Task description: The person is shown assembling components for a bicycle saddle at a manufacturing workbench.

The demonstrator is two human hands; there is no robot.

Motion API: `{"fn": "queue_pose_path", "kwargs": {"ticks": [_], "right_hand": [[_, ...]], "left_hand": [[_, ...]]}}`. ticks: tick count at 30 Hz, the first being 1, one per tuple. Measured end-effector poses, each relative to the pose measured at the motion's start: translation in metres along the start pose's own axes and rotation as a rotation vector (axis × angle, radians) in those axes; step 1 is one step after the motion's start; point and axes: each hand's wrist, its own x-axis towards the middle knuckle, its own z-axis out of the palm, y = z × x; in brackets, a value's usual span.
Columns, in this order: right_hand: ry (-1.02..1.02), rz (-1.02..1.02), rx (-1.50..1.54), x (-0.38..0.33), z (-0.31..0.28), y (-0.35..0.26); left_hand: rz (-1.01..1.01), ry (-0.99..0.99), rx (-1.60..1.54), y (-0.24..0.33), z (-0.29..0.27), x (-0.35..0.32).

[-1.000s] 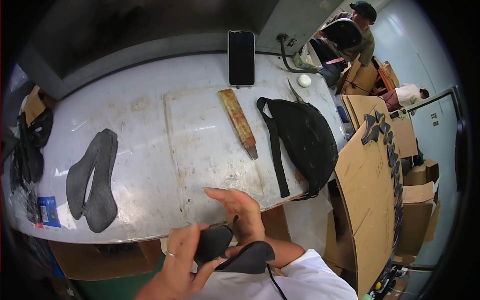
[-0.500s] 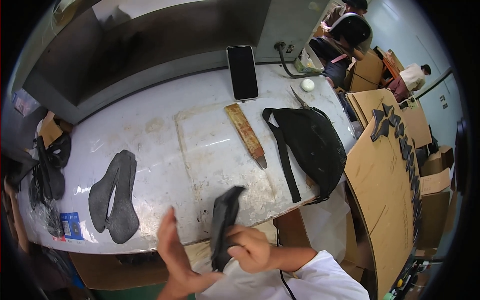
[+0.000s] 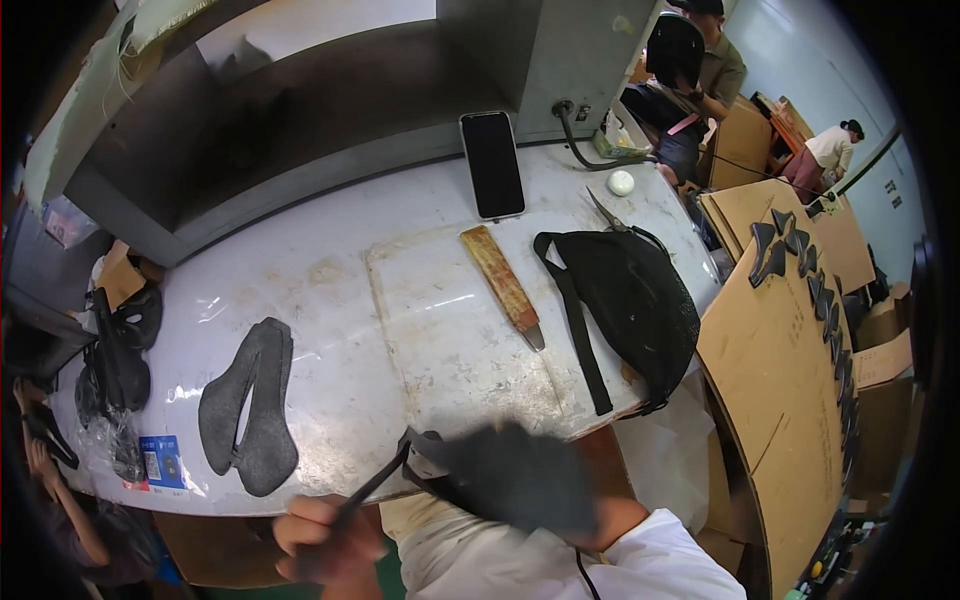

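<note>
A dark grey saddle-shaped cover (image 3: 515,475), blurred by motion, is held up over the table's front edge. A black strip (image 3: 375,480) runs from its left end down to my left hand (image 3: 328,540), whose fingers are closed round it. My right forearm (image 3: 618,518) reaches up behind the cover; the hand itself is hidden by it, and the cover extends from there. On the table to the left lies a grey saddle-shaped pad (image 3: 268,405) with a long slot in its middle, apart from both hands.
A worn-handled blade (image 3: 503,285), a phone (image 3: 493,165), scissors (image 3: 605,208), a round white object (image 3: 620,182) and a black mesh bag (image 3: 630,310) lie on the table (image 3: 330,340). Black saddles (image 3: 122,350) sit at left. Cardboard (image 3: 765,400) bearing dark pieces stands right. Other people are nearby.
The dark cover has swung from upright to lying across to the right. My left hand, open before, has closed on the black strip and moved down. The view has shifted slightly.
</note>
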Motion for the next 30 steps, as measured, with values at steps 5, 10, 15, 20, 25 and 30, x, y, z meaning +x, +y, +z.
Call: {"fn": "queue_pose_path", "kwargs": {"ticks": [5, 10, 15, 20, 25, 30], "right_hand": [[-0.139, 0.508, 1.518, 0.028, -0.005, -0.007], [-0.178, 0.695, 1.607, 0.009, -0.013, 0.008], [-0.51, 0.408, 0.883, 0.012, -0.026, 0.004], [-0.765, 0.396, 0.754, 0.012, -0.024, -0.001], [-0.48, 0.24, 1.346, 0.014, -0.024, 0.009], [-0.597, 0.234, 0.905, 0.009, -0.034, 0.009]], "left_hand": [[-0.479, -0.033, 0.418, 0.014, -0.006, -0.001], [-0.724, 0.044, 0.389, 0.011, 0.009, -0.003], [-1.183, -0.722, 0.535, 0.026, -0.008, 0.031], [-1.048, -0.411, 0.433, 0.012, 0.026, 0.02], [-0.825, -0.552, 0.361, 0.011, 0.028, 0.018], [-0.861, -0.612, 0.435, 0.018, 0.038, 0.03]]}}
